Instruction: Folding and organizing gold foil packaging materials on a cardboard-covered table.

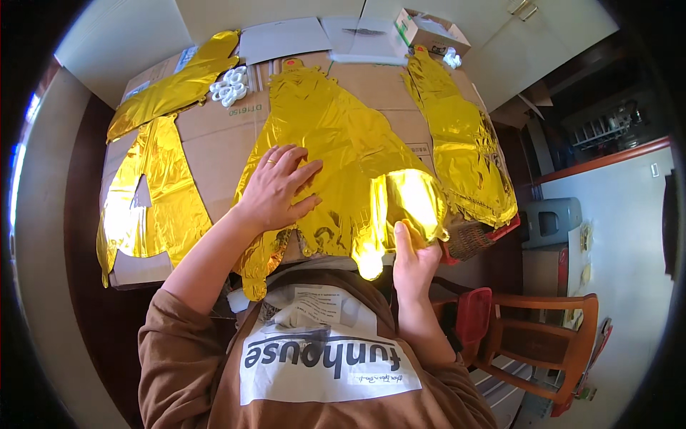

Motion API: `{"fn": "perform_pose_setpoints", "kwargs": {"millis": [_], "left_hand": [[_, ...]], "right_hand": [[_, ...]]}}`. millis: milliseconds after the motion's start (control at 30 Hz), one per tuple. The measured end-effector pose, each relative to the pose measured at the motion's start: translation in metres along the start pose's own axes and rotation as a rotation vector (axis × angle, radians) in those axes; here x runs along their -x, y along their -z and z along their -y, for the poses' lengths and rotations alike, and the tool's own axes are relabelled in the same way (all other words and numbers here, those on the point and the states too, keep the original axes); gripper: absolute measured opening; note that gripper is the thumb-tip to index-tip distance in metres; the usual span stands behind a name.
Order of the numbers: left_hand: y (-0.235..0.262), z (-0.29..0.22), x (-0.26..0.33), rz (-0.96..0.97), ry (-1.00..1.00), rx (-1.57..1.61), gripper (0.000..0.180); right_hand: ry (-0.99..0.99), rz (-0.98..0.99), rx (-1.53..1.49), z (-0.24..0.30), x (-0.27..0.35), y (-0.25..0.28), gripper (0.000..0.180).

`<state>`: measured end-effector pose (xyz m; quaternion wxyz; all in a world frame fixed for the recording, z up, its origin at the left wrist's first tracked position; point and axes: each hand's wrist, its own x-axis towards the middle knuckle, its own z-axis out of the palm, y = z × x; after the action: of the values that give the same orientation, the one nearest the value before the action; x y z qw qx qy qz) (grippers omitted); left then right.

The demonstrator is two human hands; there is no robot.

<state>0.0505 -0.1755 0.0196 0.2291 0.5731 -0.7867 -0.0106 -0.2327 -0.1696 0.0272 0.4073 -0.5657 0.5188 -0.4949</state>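
A large flat gold foil balloon (336, 129) lies wrinkled across the middle of the cardboard (236, 125), its narrow tabbed end pointing away from me. My left hand (275, 189) is over the balloon's left part, fingers spread, with nothing gripped. At the near right edge, my right hand (414, 264) pinches the foil, thumb on top and the other fingers hidden beneath. Bright light glares off the foil beside that thumb. Several lobes of the balloon hang at the near edge in front of my body.
More flat gold balloons lie left (161, 193), far left (179, 82) and right (457, 136). A bundle of white rings (230, 86), white sheets (286, 39) and an open carton (431, 32) are at the back. A wooden chair (543, 304) and a grey stool (554, 222) stand right.
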Motion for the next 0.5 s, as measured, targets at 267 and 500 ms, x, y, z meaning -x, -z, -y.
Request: {"fn": "perform_pose_setpoints", "kwargs": {"millis": [267,500], "left_hand": [[-0.003,0.000,0.002,0.040,0.019,-0.034,0.063],[-0.002,-0.001,0.002,0.031,0.032,-0.007,0.068]], "right_hand": [[0.082,-0.047,0.068,-0.005,0.000,-0.003,0.012],[0.141,-0.050,0.134,-0.004,-0.001,-0.003,0.010]]}}
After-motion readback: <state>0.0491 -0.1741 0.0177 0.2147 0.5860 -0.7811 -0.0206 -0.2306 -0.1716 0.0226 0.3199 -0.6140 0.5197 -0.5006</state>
